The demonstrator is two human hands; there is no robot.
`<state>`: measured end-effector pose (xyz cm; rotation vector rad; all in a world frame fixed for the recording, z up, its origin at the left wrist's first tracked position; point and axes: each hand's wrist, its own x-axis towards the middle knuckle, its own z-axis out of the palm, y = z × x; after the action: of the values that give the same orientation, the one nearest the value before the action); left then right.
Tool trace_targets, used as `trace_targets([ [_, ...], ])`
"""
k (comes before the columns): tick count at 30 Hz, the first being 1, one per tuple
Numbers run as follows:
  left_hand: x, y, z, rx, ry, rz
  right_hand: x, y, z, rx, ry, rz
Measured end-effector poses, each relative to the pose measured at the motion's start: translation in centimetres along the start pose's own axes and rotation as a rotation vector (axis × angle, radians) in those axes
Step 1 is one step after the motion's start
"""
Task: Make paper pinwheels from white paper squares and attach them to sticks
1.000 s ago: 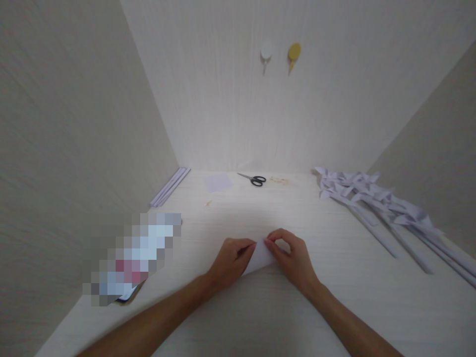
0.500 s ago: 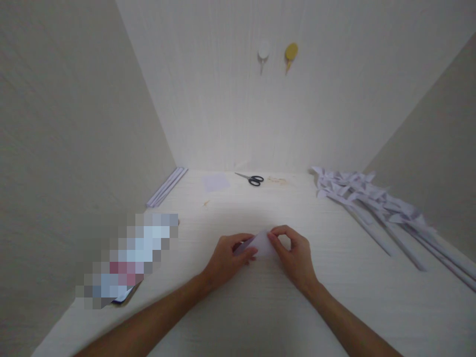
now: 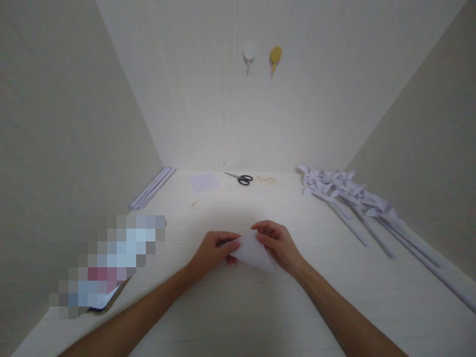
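Both hands meet over a small folded white paper [image 3: 252, 253] near the middle of the pale table [image 3: 260, 307]. My left hand [image 3: 211, 249] pinches the paper's left edge with closed fingers. My right hand [image 3: 278, 244] grips its upper right side, fingers curled over the fold. The paper lies tilted, its lower right corner resting on the table.
Black-handled scissors [image 3: 240, 178] and a pale square sheet [image 3: 204, 182] lie at the back. Several white paper pinwheels on sticks [image 3: 353, 203] lie along the right. White strips [image 3: 152, 187] rest by the left wall. A blurred object [image 3: 106, 263] is at left. Two hooks [image 3: 262, 55] hang on the back wall.
The hands have turned the paper from an upward point to a flatter tilted shape, and the view has shifted so everything sits slightly further left.
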<state>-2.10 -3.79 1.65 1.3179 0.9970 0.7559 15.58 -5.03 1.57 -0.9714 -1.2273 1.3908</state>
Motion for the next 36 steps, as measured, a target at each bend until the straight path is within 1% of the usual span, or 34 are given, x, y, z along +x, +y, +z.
trace_targets([
  [4,0.06,0.05,-0.24,-0.042,-0.077,-0.028,-0.15,-0.33,0.03,0.234,-0.115,0.147],
  [7,0.12,-0.08,-0.29,-0.074,-0.102,-0.058,-0.31,-0.53,0.1,0.338,-0.158,0.194],
  [10,0.13,-0.2,-0.26,-0.093,-0.121,-0.079,-0.42,-0.62,0.18,0.392,-0.175,0.217],
  [16,0.06,-0.18,-0.26,-0.104,-0.162,-0.077,-0.32,-0.6,0.23,0.416,-0.174,0.237],
  [20,0.08,-0.31,-0.28,-0.111,-0.161,-0.068,-0.34,-0.52,0.23,0.418,-0.17,0.238],
  [36,0.15,-0.34,-0.14,-0.172,-0.098,-0.076,-0.4,-0.54,0.15,0.409,-0.164,0.261],
])
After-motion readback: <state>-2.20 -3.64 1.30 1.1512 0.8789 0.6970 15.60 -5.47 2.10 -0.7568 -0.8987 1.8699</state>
